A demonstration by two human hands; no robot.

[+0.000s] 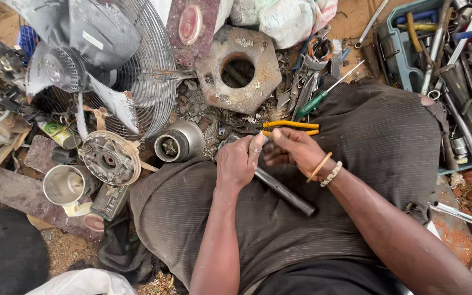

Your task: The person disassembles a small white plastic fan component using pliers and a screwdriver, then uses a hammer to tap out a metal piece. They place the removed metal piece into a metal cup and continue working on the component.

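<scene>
My left hand [240, 163] grips the upper end of a dark metal rod [285, 192] that lies slanted across my lap. My right hand [291, 148], with two bracelets at the wrist, is closed on pliers with yellow handles [290, 125]; their jaws point left toward the rod's tip by my left fingers. Both hands meet above my grey-brown trousers [372, 136]. The rod's top end is hidden under my left hand.
A fan grille with blades [110, 60] lies at the upper left, with a round motor housing [181, 141], a geared disc [110, 158] and a metal cup [64, 184] beside it. A rusty hexagonal plate [239, 68] sits ahead. A green-handled screwdriver [315, 101] and a tool-filled tray [449, 54] lie to the right.
</scene>
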